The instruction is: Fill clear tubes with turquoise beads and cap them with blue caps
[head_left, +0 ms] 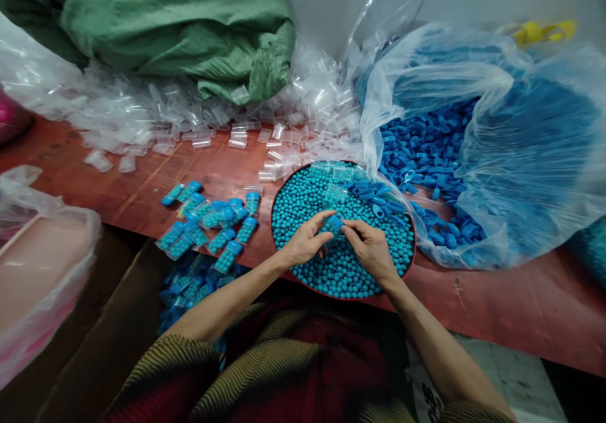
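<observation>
Over a round tray (415, 246) of turquoise beads (303, 199), my two hands meet at a small capped vial (334, 223). My left hand (307, 242) has thumb and fingers closed around its body, which they partly hide. At its blue cap, my right hand (372, 247) pinches with thumb and forefinger. Loose blue caps (379, 203) lie on the beads at the tray's right, and a clear empty tube (343, 172) rests near the far rim. Left of the tray, several filled, capped vials (228, 257) lie in a loose group on the table.
Empty clear tubes (156, 113) are heaped along the back, partly under a green cloth sack (180, 25). An open plastic bag (530, 139) of blue caps stands at right. Below the table's front edge, more filled vials (189, 290) are piled. A plastic-lined container (47, 252) is at left.
</observation>
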`<state>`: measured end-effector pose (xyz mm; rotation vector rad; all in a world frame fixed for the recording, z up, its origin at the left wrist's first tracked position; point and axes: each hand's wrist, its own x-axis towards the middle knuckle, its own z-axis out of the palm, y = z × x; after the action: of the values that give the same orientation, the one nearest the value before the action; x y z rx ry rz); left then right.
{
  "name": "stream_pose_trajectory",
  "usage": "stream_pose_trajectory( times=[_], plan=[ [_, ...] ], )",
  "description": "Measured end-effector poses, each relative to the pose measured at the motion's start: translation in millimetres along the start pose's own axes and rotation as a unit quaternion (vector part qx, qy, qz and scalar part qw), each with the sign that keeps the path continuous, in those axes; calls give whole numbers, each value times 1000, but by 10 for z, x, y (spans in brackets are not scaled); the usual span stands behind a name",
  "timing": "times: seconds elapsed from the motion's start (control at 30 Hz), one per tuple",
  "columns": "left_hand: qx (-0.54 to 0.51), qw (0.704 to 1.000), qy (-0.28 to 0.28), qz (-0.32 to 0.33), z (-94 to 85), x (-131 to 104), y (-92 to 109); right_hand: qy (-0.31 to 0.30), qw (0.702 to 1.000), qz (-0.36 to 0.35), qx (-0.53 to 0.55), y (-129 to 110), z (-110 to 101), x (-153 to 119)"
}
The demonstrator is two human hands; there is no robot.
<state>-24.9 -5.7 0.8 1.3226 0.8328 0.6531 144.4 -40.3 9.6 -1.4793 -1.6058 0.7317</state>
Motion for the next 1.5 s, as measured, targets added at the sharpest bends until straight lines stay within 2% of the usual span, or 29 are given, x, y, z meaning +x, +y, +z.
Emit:
stream_pose_trajectory(
  times=[0.1, 0.23, 0.37, 0.43, 0.53, 0.67, 0.77, 0.93, 1.17, 1.27, 1.37, 1.43, 1.5],
  plan=[
    [22, 999, 1, 23, -15, -34, -16, 28, 999, -28, -21, 9, 6, -42],
    [15, 1000, -3, -7, -8, -45, -41, 75, 993, -63, -62, 82, 16, -27],
    [-24, 1000, -6, -17, 11, -17, -52, 60, 983, -145, -93, 95, 25, -36],
    [-39, 999, 6, -19, 13, -8, -50, 45, 985, -152, -75, 82, 28, -74],
    [-47, 998, 8, -31, 25, -15, -31, 16, 996, -86, -7, 73, 45, -135],
    [-41, 998, -12, -40, 55, -31, 5, 29, 990, 44, 130, 97, 79, -146],
    [-37, 998, -18, -40, 58, -37, 10, 31, 986, 65, 149, 112, 65, -125],
    [-23, 999, -18, -36, 60, -56, -5, -8, 997, 10, 76, 100, -7, -135],
    [-64, 997, 32, -16, 138, -65, -14, 19, 994, -104, -30, 17, 52, -182],
    [-44, 998, 48, -16, 149, -65, -36, -7, 985, -160, -60, 8, 25, -157],
    [-44, 997, 55, -27, 138, -79, -34, -52, 981, -179, -59, 46, -72, -116],
    [-62, 997, 26, -44, 112, -93, -15, -97, 984, -148, -28, 86, -146, -95],
    [-71, 996, -15, -59, 75, -107, 11, -130, 988, -72, 32, 119, -192, -83]
  ],
)
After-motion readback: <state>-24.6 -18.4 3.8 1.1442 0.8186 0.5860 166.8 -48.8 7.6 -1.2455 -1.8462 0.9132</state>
